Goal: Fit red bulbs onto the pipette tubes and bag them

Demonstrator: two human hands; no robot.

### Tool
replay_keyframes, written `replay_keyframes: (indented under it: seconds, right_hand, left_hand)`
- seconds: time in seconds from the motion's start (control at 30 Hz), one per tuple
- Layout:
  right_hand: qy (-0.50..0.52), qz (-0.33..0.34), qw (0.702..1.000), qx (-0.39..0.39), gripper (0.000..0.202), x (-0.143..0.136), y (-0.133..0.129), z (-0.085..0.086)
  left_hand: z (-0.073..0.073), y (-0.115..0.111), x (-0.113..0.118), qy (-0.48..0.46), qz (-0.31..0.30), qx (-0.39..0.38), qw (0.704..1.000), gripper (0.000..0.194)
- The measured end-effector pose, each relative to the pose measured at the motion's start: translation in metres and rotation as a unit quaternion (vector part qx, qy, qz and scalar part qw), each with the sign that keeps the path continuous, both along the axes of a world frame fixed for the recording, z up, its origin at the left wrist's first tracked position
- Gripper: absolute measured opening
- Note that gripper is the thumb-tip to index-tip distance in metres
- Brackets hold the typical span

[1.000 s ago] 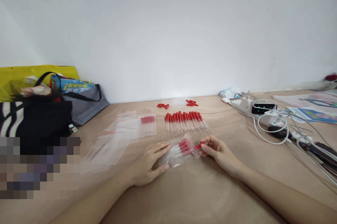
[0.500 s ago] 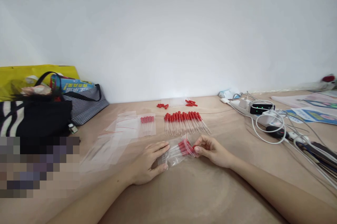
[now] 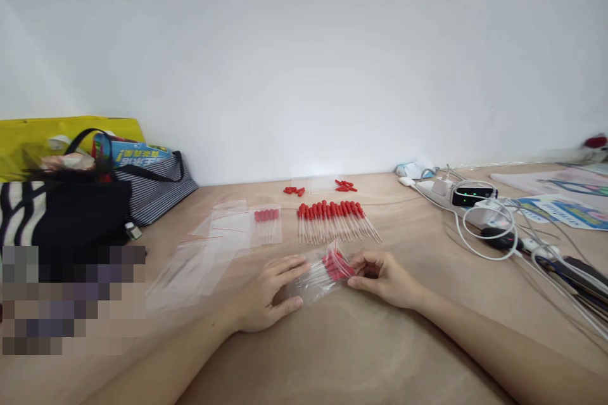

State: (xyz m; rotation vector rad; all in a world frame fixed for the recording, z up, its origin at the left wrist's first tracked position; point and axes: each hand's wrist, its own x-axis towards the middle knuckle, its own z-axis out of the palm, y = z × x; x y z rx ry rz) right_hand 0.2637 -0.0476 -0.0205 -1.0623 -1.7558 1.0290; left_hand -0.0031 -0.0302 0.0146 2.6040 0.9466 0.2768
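A clear zip bag (image 3: 319, 275) lies on the table with several red-topped droppers (image 3: 336, 263) inside, their bulbs toward the right. My left hand (image 3: 272, 291) rests at the bag's left end, fingers spread. At the right end, the fingertips of my right hand (image 3: 380, 275) pinch the bag's edge beside the red bulbs. Behind the hands lies a row of red-topped droppers (image 3: 332, 212). A filled bag (image 3: 267, 225) lies left of that row, next to flat clear bags (image 3: 209, 259).
Loose red bulbs (image 3: 294, 191) and more (image 3: 346, 186) lie near the wall around clear tubes (image 3: 322, 187). Striped bag (image 3: 152, 192) and black bag (image 3: 80, 208) stand at left. Power strip (image 3: 430, 188) with white cables and printed sheets (image 3: 570, 210) lie at right.
My right fingers have shifted slightly down along the bag's edge. The red bulbs inside sit closer together, further inside the bag. My left hand has hardly moved.
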Motion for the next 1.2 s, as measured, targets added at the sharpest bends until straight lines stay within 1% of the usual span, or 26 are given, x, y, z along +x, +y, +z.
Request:
replay_keyframes:
  seconds: [0.1,0.2,0.27,0.33,0.43,0.57,0.67,0.83,0.97,1.07,1.13,1.2]
  right_hand:
    - [-0.048,0.005,0.998,0.045,0.017,0.002,-0.001,0.006]
    - [-0.072,0.021,0.995,0.073,0.017,0.003,-0.002,0.011]
    - [-0.082,0.003,0.993,0.088,0.015,0.003,-0.004,0.012]
    - [-0.091,-0.033,0.991,0.088,0.013,0.001,-0.005,0.011]
    - [-0.08,-0.063,0.993,0.053,0.008,-0.003,-0.006,0.005]
    - [-0.009,-0.072,0.997,-0.04,0.017,-0.006,-0.005,-0.001]
    - [0.022,-0.07,0.993,-0.097,0.023,-0.005,-0.005,0.002]
    - [0.012,-0.022,0.989,-0.143,0.025,0.001,-0.003,0.007]
    - [0.044,-0.05,0.981,-0.181,0.032,-0.001,-0.001,0.009]
    - [0.021,-0.074,0.977,-0.201,0.038,-0.005,0.001,0.012]
    - [-0.016,-0.08,0.975,-0.205,0.031,-0.009,0.003,0.014]
    - [-0.041,-0.071,0.975,-0.205,0.024,-0.013,0.006,0.016]
  left_hand:
    - [-0.001,0.001,-0.001,0.001,-0.012,0.0,1.0,0.048]
    - [-0.003,0.001,-0.001,0.006,-0.01,0.003,1.0,0.048]
    - [-0.004,0.001,-0.002,0.009,-0.004,0.004,1.0,0.049]
    - [-0.003,0.001,-0.002,0.013,-0.002,0.004,1.0,0.05]
    - [-0.002,0.0,-0.001,0.014,-0.003,0.003,1.0,0.05]
    - [0.0,0.0,0.0,0.014,-0.005,0.0,1.0,0.05]
    - [0.0,0.0,0.0,0.019,-0.005,-0.002,1.0,0.05]
    - [-0.001,0.002,0.0,0.023,-0.006,0.0,1.0,0.051]
    - [-0.002,0.002,0.0,0.014,-0.007,-0.001,1.0,0.051]
    - [-0.001,0.001,0.0,0.002,-0.007,-0.005,1.0,0.051]
    - [0.0,0.0,0.0,-0.004,-0.001,-0.015,1.0,0.052]
    - [0.001,0.002,0.002,-0.029,0.017,-0.029,0.999,0.051]
